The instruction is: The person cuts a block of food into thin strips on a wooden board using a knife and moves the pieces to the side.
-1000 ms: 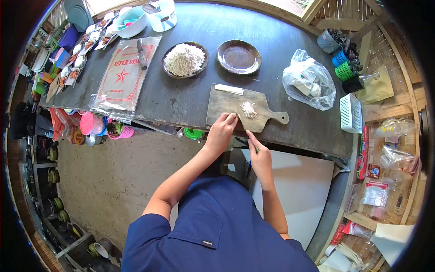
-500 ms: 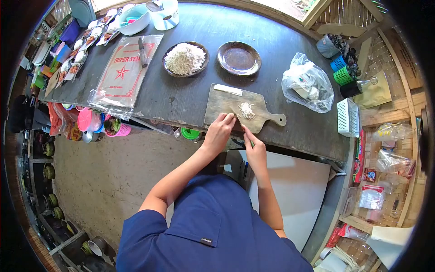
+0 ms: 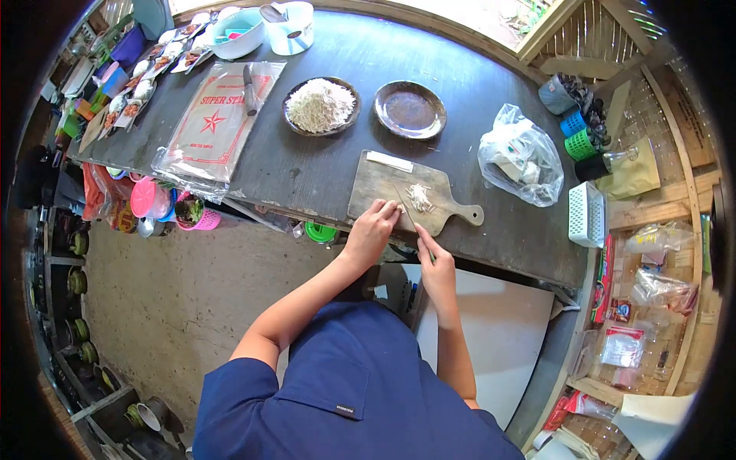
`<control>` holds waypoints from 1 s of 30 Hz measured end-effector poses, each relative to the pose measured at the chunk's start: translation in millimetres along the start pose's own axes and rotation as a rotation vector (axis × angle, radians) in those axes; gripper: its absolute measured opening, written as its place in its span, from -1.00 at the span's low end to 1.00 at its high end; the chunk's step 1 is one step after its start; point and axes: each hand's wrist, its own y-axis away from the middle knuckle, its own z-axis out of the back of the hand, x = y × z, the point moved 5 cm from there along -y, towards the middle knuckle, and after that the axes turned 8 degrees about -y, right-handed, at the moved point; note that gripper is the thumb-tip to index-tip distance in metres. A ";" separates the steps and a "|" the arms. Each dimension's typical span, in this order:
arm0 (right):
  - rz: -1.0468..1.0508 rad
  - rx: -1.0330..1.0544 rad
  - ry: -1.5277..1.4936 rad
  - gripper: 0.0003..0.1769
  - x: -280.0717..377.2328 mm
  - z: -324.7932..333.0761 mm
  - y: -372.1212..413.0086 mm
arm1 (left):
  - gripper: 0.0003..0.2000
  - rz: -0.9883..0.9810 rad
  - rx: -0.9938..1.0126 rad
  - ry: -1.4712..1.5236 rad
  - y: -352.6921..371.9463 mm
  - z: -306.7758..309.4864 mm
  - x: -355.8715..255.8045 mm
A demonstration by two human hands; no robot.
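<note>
My right hand [image 3: 437,272] is closed round the handle of a kitchen knife [image 3: 405,205], its thin blade resting over a wooden cutting board [image 3: 370,186]. On the board's near left part, my left hand [image 3: 372,231] has its fingers bunched beside the blade. What they press on is mostly hidden. Right of the blade lies a small heap of thin pale strips [image 3: 419,198]. A longer whitish block [image 3: 389,162] sits along the board's far edge. Beyond the board, one dark plate holds a mound of pale shreds [image 3: 320,106], and another dark plate [image 3: 410,110] shows a bare surface.
A second knife [image 3: 249,90] lies on a printed plastic pack [image 3: 207,126] to the left. Further back stand a basin [image 3: 236,42] and a white bucket [image 3: 290,31]. A clear plastic bag [image 3: 521,157] and a white basket [image 3: 587,215] are on the right.
The whole view has shifted slightly. Both hands stay at the board's near edge, with the knife still in my right hand and the cut strips beside the blade.
</note>
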 end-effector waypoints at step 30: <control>0.032 -0.001 -0.005 -0.59 -19.1 -11.9 -11.0 | -0.60 0.017 -0.016 0.023 4.8 -2.2 0.0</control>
